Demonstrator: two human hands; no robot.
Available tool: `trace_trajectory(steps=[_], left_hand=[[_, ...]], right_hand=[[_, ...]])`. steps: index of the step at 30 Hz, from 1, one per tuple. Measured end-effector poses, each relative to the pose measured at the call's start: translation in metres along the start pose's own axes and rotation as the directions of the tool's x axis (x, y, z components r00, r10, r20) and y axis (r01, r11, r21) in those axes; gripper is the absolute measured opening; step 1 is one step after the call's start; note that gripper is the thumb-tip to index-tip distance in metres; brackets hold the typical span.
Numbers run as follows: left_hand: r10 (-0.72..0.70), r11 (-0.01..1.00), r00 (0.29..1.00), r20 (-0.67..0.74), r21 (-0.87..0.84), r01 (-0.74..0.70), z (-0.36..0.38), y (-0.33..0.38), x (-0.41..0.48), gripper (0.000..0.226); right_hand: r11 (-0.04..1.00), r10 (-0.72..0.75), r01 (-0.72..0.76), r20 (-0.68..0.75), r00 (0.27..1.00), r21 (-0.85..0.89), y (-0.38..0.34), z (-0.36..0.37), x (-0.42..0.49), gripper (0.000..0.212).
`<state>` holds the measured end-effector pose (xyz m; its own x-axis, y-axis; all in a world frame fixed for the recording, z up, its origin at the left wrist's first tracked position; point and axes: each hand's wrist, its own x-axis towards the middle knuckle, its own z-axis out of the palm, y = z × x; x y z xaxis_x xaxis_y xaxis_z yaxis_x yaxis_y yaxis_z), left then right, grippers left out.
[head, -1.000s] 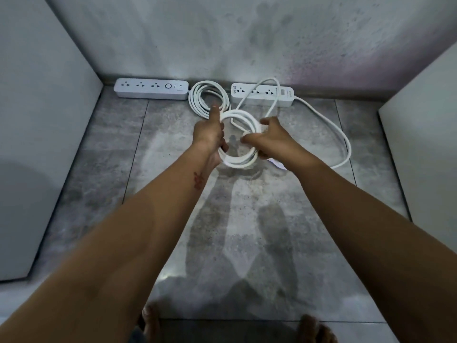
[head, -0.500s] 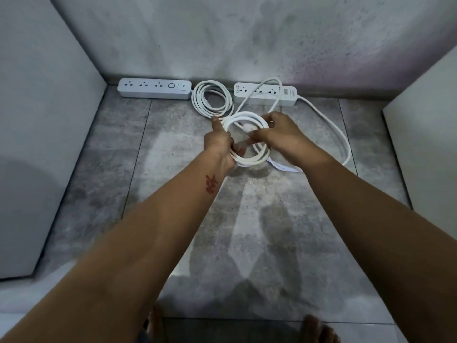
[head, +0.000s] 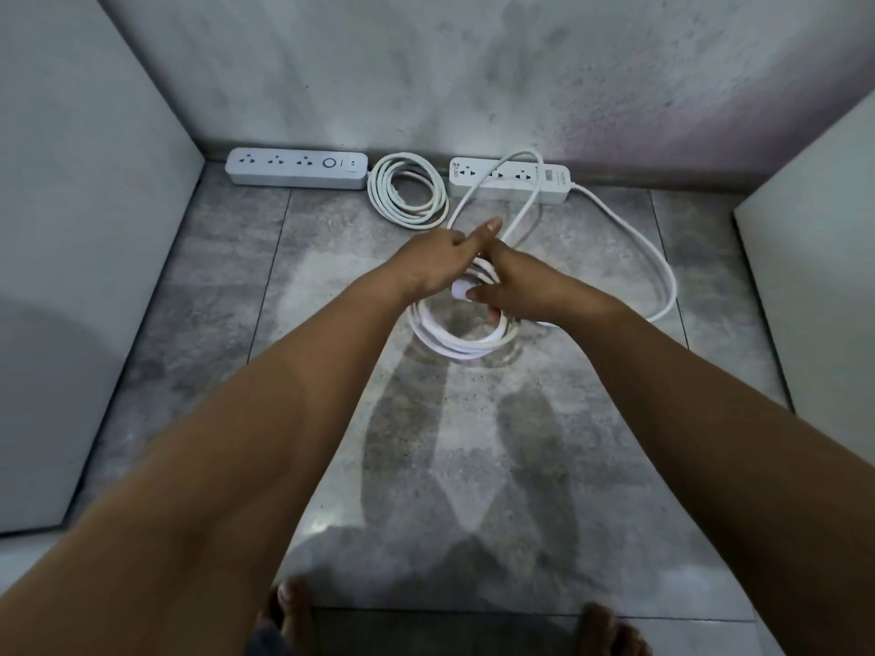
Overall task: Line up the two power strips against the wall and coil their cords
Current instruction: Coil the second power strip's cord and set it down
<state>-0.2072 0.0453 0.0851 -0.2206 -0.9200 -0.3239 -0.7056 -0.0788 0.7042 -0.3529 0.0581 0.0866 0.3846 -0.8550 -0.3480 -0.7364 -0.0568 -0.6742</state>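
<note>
Two long white plastic socket bars lie end to end at the foot of the stained grey wall (head: pixel 473 87): left power strip (head: pixel 297 169) and right power strip (head: pixel 509 179). The left one's lead sits as a finished coil (head: pixel 408 191) on the grey tiled floor (head: pixel 331 277) between them.

Change over the last half second: the bundle of thick white rubbery cord (head: pixel 464 348), previously raised as an open ring between the hands, now hangs lower beneath them. A fresh wide loop arcs up over the right strip.

The left hand (head: pixel 435 262) has rolled palm-down, forefinger straight, other fingers curled on the bundle. The right hand (head: pixel 518 288) keeps a closed grip on it, thumb on top.

We judge that one more turn is being laid. A long slack run out to the right remains uncoiled.
</note>
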Motion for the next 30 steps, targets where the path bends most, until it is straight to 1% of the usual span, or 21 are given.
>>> trace_trajectory(steps=[2,3,5,7,11,14,17,19,21,23,25,26,27,28,30], left_hand=[[-0.031,0.997,0.999,0.021,-0.063,0.032,0.001,-0.003,-0.001,0.072],[-0.032,0.996,0.999,0.029,-0.086,0.035,0.002,-0.005,-0.002,0.071],[-0.028,0.997,0.999,0.046,-0.065,0.031,0.002,-0.007,-0.003,0.068],[-0.047,0.999,0.998,0.048,-0.022,0.048,0.002,-0.008,-0.003,0.068],[-0.091,0.995,0.994,0.052,-0.021,0.092,0.002,-0.010,-0.002,0.070],[-0.092,0.987,0.995,0.040,-0.130,0.096,0.003,-0.011,-0.001,0.069],[-0.123,0.955,0.991,-0.043,-0.275,0.107,0.004,-0.010,0.001,0.066],[-0.168,0.930,0.978,-0.122,-0.349,0.116,0.004,-0.010,0.004,0.065],[-0.228,0.913,0.953,-0.200,-0.385,0.138,0.004,-0.010,0.006,0.065],[-0.299,0.899,0.910,-0.286,-0.405,0.167,0.003,-0.011,0.009,0.065],[-0.396,0.853,0.844,-0.361,-0.485,0.192,0.004,-0.013,0.012,0.065],[-0.451,0.816,0.810,-0.374,-0.541,0.204,0.005,-0.014,0.012,0.065],[-0.503,0.771,0.780,-0.373,-0.602,0.210,0.007,-0.014,0.013,0.065],[-0.551,0.712,0.754,-0.356,-0.673,0.203,0.010,-0.014,0.013,0.065],[-0.639,0.550,0.719,-0.273,-0.815,0.180,0.016,-0.010,0.012,0.063]], right_hand=[[1.000,-0.004,0.004,-0.025,1.000,0.022,0.001,-0.002,-0.002,0.036],[0.999,-0.013,0.014,-0.035,0.999,0.030,0.002,-0.002,-0.003,0.034],[0.998,-0.012,0.016,-0.061,0.998,0.058,0.001,-0.002,-0.005,0.030],[0.994,0.019,-0.007,-0.107,0.994,0.112,0.000,0.000,-0.005,0.032],[0.987,0.045,-0.021,-0.154,0.987,0.157,-0.004,0.000,-0.008,0.043],[0.988,0.046,-0.017,-0.184,0.982,0.155,-0.004,-0.001,-0.009,0.047],[1.000,0.027,-0.026,-0.285,0.958,0.008,-0.005,-0.005,-0.011,0.052],[0.998,0.043,-0.054,-0.302,0.952,-0.030,-0.006,-0.008,-0.012,0.055],[0.992,0.128,-0.123,-0.250,0.960,0.036,-0.005,-0.011,-0.014,0.054],[0.969,0.223,-0.202,-0.153,0.963,0.140,-0.002,-0.012,-0.016,0.045],[0.933,0.265,-0.252,-0.016,0.964,0.256,-0.001,-0.015,-0.019,0.030],[0.913,0.264,-0.263,0.041,0.964,0.310,-0.002,-0.016,-0.020,0.025],[0.896,0.256,-0.261,0.062,0.965,0.359,-0.003,-0.016,-0.020,0.024],[0.881,0.253,-0.250,0.047,0.966,0.402,-0.005,-0.017,-0.019,0.025],[0.876,0.250,-0.202,-0.053,0.967,0.437,-0.007,-0.016,-0.014,0.026]])
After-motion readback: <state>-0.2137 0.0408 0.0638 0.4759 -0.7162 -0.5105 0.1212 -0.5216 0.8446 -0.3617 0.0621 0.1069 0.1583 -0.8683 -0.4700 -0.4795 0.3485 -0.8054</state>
